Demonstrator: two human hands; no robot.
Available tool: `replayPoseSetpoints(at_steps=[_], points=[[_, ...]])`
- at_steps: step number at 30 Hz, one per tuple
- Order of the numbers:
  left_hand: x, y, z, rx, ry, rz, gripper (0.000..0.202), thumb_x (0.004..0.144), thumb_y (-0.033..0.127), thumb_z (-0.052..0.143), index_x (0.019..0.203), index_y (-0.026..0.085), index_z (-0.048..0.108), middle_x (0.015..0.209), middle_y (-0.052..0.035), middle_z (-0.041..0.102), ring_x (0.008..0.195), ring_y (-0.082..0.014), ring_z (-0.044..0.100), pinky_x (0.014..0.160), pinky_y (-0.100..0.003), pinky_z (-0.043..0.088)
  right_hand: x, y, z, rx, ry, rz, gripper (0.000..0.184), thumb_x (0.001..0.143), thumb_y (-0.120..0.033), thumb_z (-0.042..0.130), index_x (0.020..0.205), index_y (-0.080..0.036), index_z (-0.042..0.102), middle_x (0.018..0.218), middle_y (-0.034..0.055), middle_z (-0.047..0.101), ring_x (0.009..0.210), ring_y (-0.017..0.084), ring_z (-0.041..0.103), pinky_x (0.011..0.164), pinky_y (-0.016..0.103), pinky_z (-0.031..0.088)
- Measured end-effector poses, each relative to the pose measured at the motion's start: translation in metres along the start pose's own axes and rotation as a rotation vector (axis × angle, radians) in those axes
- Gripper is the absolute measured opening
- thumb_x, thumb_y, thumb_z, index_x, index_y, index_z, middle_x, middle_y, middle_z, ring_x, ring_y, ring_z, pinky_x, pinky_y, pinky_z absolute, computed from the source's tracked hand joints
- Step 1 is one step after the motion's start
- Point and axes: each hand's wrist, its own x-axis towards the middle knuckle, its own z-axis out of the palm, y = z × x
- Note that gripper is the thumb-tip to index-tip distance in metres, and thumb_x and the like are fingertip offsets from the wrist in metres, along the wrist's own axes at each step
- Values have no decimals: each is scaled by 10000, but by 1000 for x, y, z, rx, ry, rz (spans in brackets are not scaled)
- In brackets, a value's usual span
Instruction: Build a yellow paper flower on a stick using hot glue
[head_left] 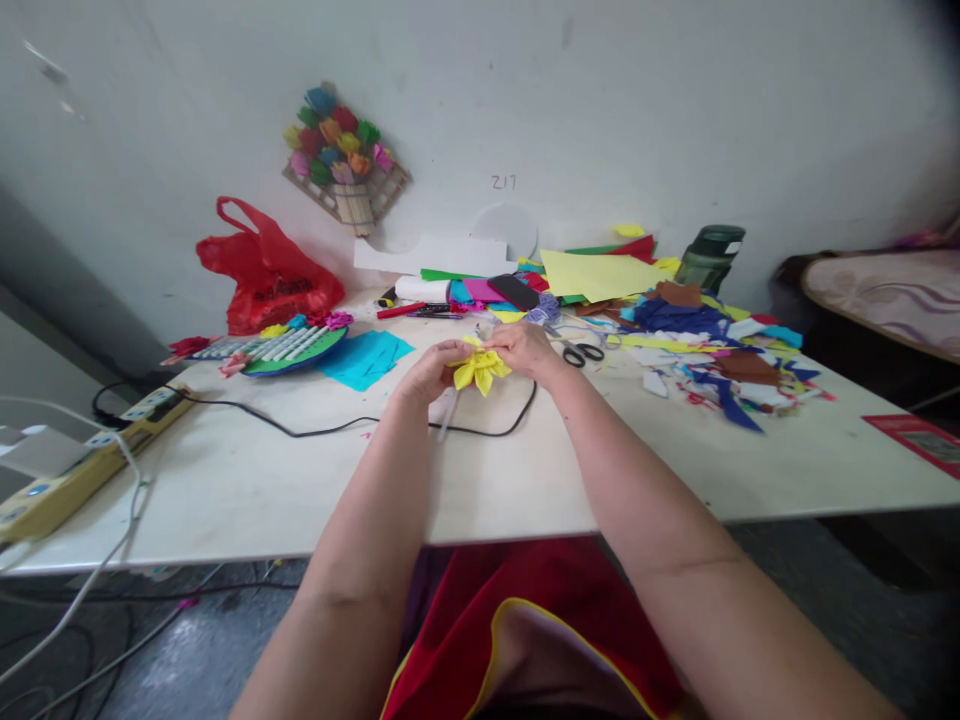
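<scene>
View: head camera, looking down over both forearms at the table (300,480).
Flower: a yellow paper flower (480,371) is held just above the table, near the middle of the picture, with its petals fanning down toward the person.
Left hand: the left hand (429,372) is at the flower's 9 o'clock, its fingers curled narrow and pinching the flower's left edge.
Right hand: the right hand (529,350) is at 2 o'clock, its fingers closed on the flower's top. The exact fingertip contact is hidden behind the knuckles.
Stem: a pale stick (448,412) hangs from under the left hand toward 7 o'clock. Whether it is joined to the flower cannot be told.
Step in hand: by the look of it, the petals are being shaped or gathered between the two pinches.
What a next move calls for: a light, steady pinch at the centre while the other fingers work one petal at a time, since thin paper creases or tears easily.
Cable: a black cable (300,428) loops across the table just below the hands, at 6 o'clock.
Scissors: the scissors (583,352) lie just beside the right hand at 3 o'clock.
Blue paper: blue paper (365,358) lies near the flower at 9 o'clock.
Scraps: a heap of coloured scraps (712,350) is well apart at 3 o'clock.
Red bag: a red bag (266,270) stands against the wall at 10 o'clock.
</scene>
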Motion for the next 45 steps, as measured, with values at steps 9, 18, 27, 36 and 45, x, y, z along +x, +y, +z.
replayPoseSetpoints(at_steps=[9,18,27,36,45], points=[[1,1,2,166,97,32,271,528,214,745,743,157,590,624,4,613,517,-93,556,477,-194,380,0,1,3,-46,4,-19,264,832,-205,520,918,-222,769,890,57,730,807,184,626,632,274,356],[4,-1,2,241,113,53,298,507,198,739,764,157,593,606,18,609,507,-89,545,478,-198,371,-1,-1,1,-54,-19,-22,245,846,-220,535,920,-215,769,917,63,719,805,180,615,628,272,349],[6,-3,4,294,139,147,314,478,231,746,741,155,593,567,19,586,492,-95,513,471,-213,341,-2,-3,-2,-89,-57,-18,255,873,-243,524,959,-211,763,948,75,711,813,185,609,640,274,350],[7,-5,4,337,188,200,349,456,276,750,746,164,589,590,18,600,524,-107,535,504,-215,366,-2,-4,-1,-100,-63,5,267,890,-270,506,960,-204,755,948,73,701,824,188,600,650,283,347],[8,-7,3,369,187,222,321,471,280,734,742,162,609,598,14,602,532,-111,534,508,-216,369,-3,-6,-2,-99,-107,33,280,897,-257,483,977,-198,745,982,78,698,854,190,594,668,282,358]])
